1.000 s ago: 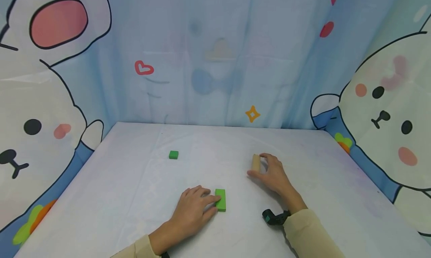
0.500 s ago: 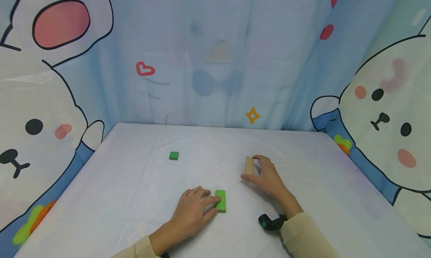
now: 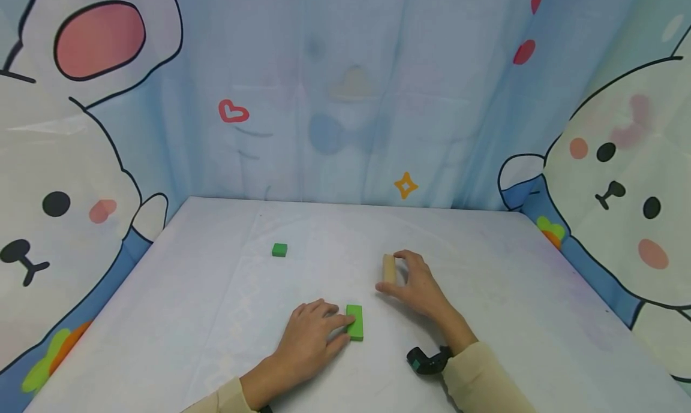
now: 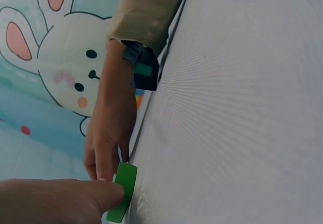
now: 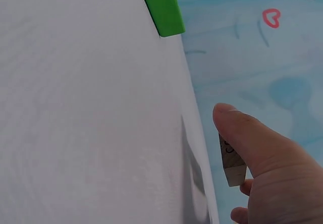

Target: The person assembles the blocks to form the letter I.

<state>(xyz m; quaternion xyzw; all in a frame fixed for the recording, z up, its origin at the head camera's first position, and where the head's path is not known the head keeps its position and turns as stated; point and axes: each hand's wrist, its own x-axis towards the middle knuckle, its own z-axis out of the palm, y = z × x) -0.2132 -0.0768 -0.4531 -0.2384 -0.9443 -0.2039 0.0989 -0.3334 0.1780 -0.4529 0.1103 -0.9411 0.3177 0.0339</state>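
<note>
A left hand (image 3: 309,340), fingers loosely extended, touches the long green block (image 3: 357,329); beyond it, to the right, the right hand (image 3: 420,288) pinches a wooden block (image 3: 388,270).

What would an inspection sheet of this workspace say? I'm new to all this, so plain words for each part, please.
Surface: white-covered table, with faint creases and a purplish tint on the right.
Job's things: bright green block lying flat; pale wooden block, dark marking seen in the right wrist view.
Clutter: small dark green block, untouched, toward the far left.
Left hand: thumb and index finger touch the bright green block.
Right hand: pinches the pale wooden block; whether that block touches the table, I can't tell.
Cables: nothing seen.
Surroundings: blue backdrop with cartoon animals; black device at the right wrist.
</note>
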